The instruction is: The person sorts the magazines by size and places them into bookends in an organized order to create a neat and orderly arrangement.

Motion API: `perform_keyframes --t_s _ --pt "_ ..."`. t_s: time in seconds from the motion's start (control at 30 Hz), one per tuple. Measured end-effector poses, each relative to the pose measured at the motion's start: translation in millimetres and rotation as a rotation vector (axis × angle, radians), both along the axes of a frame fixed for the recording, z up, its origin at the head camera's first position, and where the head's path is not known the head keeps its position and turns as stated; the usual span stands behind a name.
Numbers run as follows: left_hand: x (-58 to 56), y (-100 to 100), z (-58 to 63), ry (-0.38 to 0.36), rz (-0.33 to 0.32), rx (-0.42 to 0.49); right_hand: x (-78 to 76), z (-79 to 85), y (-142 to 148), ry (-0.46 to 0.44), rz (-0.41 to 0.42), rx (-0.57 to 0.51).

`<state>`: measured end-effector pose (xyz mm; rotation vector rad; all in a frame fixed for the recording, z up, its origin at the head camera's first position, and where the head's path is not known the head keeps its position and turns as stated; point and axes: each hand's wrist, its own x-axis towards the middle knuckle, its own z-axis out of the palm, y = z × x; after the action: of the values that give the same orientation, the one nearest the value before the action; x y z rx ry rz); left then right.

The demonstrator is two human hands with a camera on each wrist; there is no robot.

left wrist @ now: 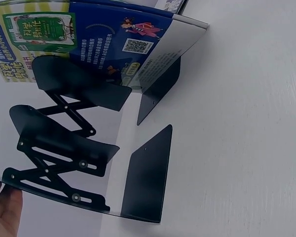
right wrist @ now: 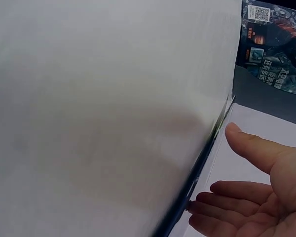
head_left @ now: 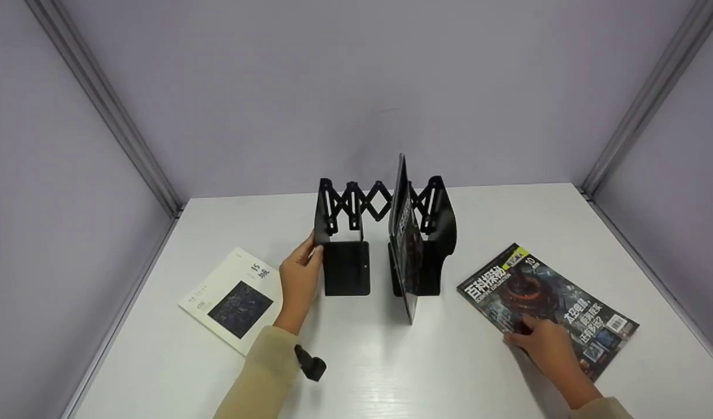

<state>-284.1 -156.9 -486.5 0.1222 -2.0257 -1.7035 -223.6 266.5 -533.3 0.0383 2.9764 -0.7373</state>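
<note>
Sleeved left hand (head_left: 300, 282) grips rack (head_left: 347, 269) on its right.

Magazine (head_left: 566, 299) reads “百科探秘”, “10”; blue book (left wrist: 96, 34), “科学”.

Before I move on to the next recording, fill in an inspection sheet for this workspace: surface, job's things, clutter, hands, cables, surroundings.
Surface: white table.
Job's things: black bookend, standing; blue-backed book upright in it, though whether anything stands alongside is unclear; dark magazine lying flat to the right; pale book flat to the left, partly hidden by the left arm.
Clutter: nothing seen.
Left hand: fingers grip the bookend's left end; small black device at the wrist.
Right hand: at the magazine's near edge; whether it grips is unclear.
Cables: nothing seen.
Surroundings: pale walls with grey corner strips.
</note>
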Motion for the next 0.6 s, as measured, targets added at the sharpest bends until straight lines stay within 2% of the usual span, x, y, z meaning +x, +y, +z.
perform_keyframes --t_s 0.23,0.6 --pt "0.6 -0.2 -0.3 0.001 -0.015 0.011 -0.6 -1.6 -2.5 0.059 0.044 0.061" --pt "-0.5 -0.8 -1.9 0.002 -0.012 0.021 -3.2 2.8 -5.2 0.034 0.059 0.109"
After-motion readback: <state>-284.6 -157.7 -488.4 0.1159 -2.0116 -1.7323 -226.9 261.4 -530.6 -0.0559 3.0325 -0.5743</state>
